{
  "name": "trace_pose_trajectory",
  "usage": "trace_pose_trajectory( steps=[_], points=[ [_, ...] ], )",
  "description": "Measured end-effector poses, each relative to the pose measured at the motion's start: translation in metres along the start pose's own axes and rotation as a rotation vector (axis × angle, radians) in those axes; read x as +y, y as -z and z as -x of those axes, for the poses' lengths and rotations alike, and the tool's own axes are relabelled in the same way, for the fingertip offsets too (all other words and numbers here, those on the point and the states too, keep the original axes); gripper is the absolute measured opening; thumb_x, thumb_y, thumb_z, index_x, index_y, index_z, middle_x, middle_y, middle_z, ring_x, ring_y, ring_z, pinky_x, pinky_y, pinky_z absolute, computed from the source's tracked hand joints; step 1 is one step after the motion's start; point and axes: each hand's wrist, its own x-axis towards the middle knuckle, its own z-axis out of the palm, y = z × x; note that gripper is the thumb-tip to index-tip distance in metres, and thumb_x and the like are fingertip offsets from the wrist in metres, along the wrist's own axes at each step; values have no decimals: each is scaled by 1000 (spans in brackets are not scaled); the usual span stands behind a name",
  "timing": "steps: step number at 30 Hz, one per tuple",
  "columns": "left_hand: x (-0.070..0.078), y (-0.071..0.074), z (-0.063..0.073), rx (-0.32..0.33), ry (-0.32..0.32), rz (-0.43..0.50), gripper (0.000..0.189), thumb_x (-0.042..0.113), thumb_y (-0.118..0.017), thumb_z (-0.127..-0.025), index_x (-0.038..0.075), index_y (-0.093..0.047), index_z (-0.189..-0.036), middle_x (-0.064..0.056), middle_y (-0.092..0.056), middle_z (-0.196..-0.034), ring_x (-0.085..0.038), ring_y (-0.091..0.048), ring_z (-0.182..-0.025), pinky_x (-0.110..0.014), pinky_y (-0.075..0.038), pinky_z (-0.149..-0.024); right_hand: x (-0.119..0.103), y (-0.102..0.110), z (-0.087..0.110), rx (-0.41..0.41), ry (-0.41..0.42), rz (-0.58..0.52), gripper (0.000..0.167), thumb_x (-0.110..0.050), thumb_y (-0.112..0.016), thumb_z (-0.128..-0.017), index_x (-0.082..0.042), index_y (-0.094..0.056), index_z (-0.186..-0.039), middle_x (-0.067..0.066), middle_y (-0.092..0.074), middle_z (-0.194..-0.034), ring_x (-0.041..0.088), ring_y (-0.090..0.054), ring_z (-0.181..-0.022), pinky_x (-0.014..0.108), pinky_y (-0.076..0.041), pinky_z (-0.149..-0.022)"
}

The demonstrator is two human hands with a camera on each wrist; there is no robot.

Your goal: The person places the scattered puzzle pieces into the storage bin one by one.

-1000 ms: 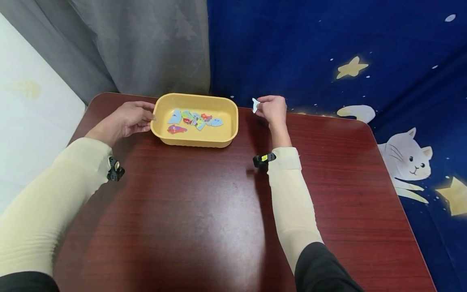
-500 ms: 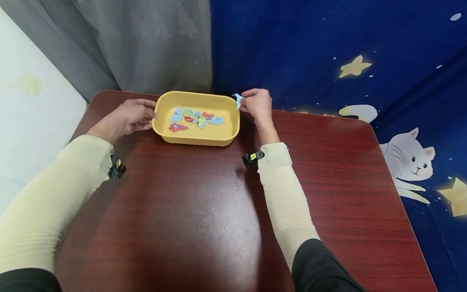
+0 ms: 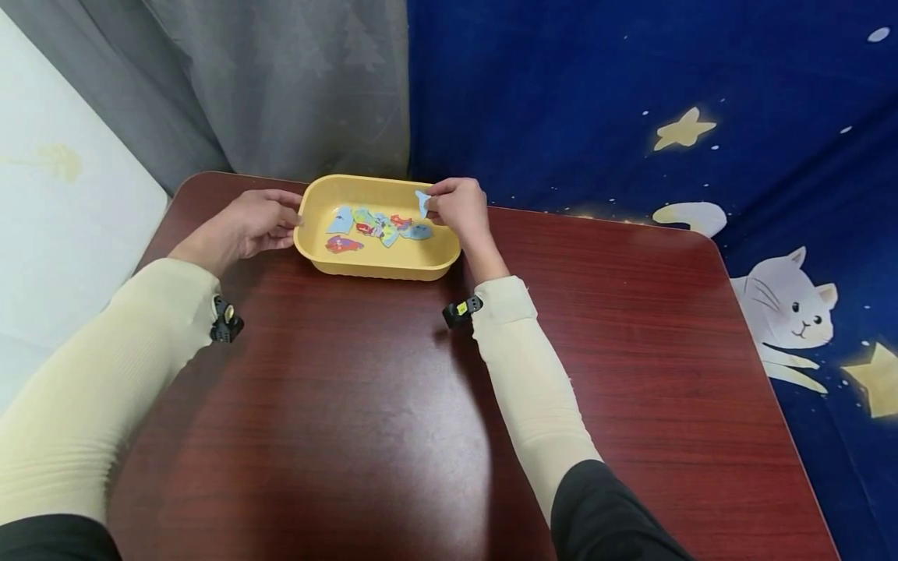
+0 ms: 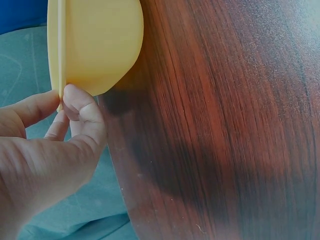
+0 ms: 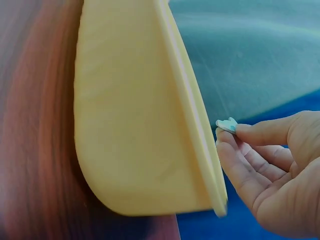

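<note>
A yellow plastic tub [image 3: 379, 272] stands at the back of the table. In the left wrist view my left hand [image 4: 60, 150] pinches its rim, with thumb and fingertips on either side; the head view has the same hand [image 3: 254, 224] at the tub's left end. Over the tub's right part, my right hand [image 3: 461, 209] pinches a small light-blue flat piece [image 3: 422, 204] between thumb and fingers. That piece [image 5: 227, 125] is near the rim in the right wrist view. Inside the tub lie several irregular printed pieces, among them a light-blue one [image 3: 340, 221] and a red-purple one [image 3: 344, 245].
The dark red-brown wooden table [image 3: 379, 405] stretches in front of the tub. Behind it hang a grey curtain [image 3: 309, 93] and a blue cloth [image 3: 547, 93] with stars and a cat. A white panel [image 3: 63, 210] stands at the left.
My right hand has moved left with the light-blue piece, from right of the tub to above its interior. The left hand has kept its grip on the rim.
</note>
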Motion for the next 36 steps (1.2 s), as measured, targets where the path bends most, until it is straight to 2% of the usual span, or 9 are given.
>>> trace_pose_trajectory(
  steps=[5, 11, 14, 20, 29, 36],
  points=[
    [1, 0, 0, 4, 9, -9, 45, 9, -53, -97, 11, -40, -140, 0, -56, -83, -11, -57, -66, -24, -55, -66, -2, -11, 3, -25, 5, 5, 12, -3, -70, -87, -5, -74, -98, 12, -71, -93, 18, -70, -73, 35, -59, -73],
    [2, 0, 1, 7, 12, -3, 45, 9, -53, -97, 11, -40, -140, -1, -56, -83, -11, -57, -65, -24, -55, -65, -3, -23, 6, -59, 16, 31, 13, -3, -71, -86, -6, -75, -98, 10, -70, -102, 18, -71, -72, 31, -59, -68],
    [2, 0, 2, 5, 14, 1, 45, 9, -53, -97, 11, -40, -140, -1, -55, -83, -11, -57, -64, -24, -56, -65, -1, -30, 6, -76, 2, 16, 13, -1, -70, -86, -5, -76, -97, 10, -71, -98, 20, -71, -71, 32, -59, -67],
    [2, -1, 3, -3, 14, 9, 47, 8, -53, -97, 10, -38, -141, -1, -54, -83, -11, -56, -64, -23, -56, -65, 2, -43, 9, -122, -12, -15, 15, 2, -67, -86, -1, -74, -99, 12, -70, -88, 24, -71, -74, 37, -59, -74],
    [3, -1, 2, -18, 22, 25, 49, 9, -54, -97, 10, -37, -143, -1, -55, -80, -12, -57, -64, -24, -56, -65, 3, -58, 14, -204, -22, 93, 12, -4, -71, -85, -5, -75, -96, 10, -72, -78, 24, -72, -71, 33, -59, -68],
    [3, -1, 4, -7, 12, 10, 47, 8, -53, -97, 10, -38, -142, -1, -55, -80, -11, -57, -64, -23, -56, -65, 5, -70, 12, -239, -24, 185, 12, -3, -70, -85, -7, -76, -94, 11, -73, -77, 20, -70, -65, 28, -57, -60]
  ],
)
